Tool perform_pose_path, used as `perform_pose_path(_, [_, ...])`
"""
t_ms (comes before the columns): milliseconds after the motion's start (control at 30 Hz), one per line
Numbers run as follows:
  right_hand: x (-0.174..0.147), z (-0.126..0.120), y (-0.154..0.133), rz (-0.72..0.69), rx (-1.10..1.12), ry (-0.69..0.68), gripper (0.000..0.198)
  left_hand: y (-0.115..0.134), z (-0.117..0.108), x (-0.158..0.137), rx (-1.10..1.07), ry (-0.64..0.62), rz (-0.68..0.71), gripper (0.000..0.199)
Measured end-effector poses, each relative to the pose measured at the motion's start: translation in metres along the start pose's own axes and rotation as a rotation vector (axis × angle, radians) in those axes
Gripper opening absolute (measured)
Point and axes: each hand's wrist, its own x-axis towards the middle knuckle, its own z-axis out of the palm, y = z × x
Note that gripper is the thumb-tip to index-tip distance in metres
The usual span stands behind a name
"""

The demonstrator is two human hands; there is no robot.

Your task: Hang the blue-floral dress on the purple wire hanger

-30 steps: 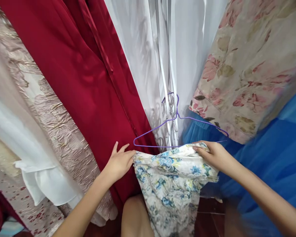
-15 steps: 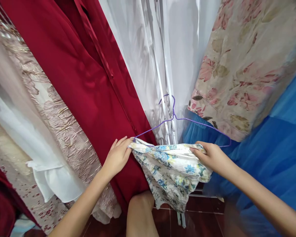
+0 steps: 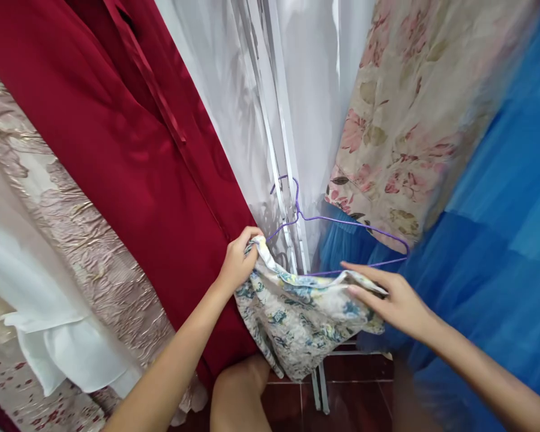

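Note:
A small white garment printed with blue and yellow flowers (image 3: pixel 292 324) hangs between my hands; whether it is a skirt or a top I cannot tell. My left hand (image 3: pixel 242 258) is closed round its upper left corner, where the left end of a purple wire hanger (image 3: pixel 355 223) disappears under the fingers and cloth. My right hand (image 3: pixel 393 297) holds the upper right edge between thumb and fingers, with the index finger stretched along it. The hanger's right end sticks out above this hand, outside the cloth. Its hook points up in front of white rack poles.
A long dark red dress (image 3: pixel 130 162) hangs at the left, beside a pink textured gown (image 3: pixel 103 252) and a white ruffled piece (image 3: pixel 67 354). White cloth (image 3: pixel 315 90) hangs behind the metal poles (image 3: pixel 281 114). A pink floral dress (image 3: pixel 387 138) and blue tulle (image 3: pixel 490 252) hang at the right.
The left corner of the garment has come up a little with my left hand, and its top edge now sags in the middle. My right hand's fingers have spread somewhat along the edge.

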Motion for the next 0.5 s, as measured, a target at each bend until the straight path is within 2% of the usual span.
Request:
perform_pose_path(100, [-0.008, -0.019, 0.013, -0.007, -0.118, 0.256, 0.082, -0.001, 0.003, -0.009, -0.005, -0.007, 0.052, 0.028])
perform_pose_path(167, [-0.005, -0.03, 0.019, -0.039, -0.209, 0.377, 0.098, 0.002, 0.003, -0.014, -0.001, 0.009, 0.051, 0.031])
perform_pose_path(233, [0.006, -0.039, 0.023, -0.053, -0.292, 0.457, 0.101, 0.006, 0.003, -0.016, 0.014, 0.013, 0.027, 0.032])
perform_pose_path(300, [0.02, -0.046, 0.027, -0.043, -0.36, 0.479, 0.086, 0.008, 0.002, -0.017, 0.036, -0.004, -0.002, 0.033])
perform_pose_path(367, [0.031, -0.055, 0.029, -0.033, -0.376, 0.419, 0.063, 0.007, -0.001, -0.017, 0.052, -0.029, -0.033, 0.031])
perform_pose_path(433, [0.036, -0.064, 0.029, 0.001, -0.303, 0.324, 0.043, 0.002, -0.007, -0.02, 0.057, -0.036, -0.086, 0.025])
perform_pose_path(500, [0.035, -0.073, 0.027, 0.095, -0.108, 0.184, 0.023, -0.005, -0.015, -0.024, 0.034, 0.004, -0.168, 0.018])
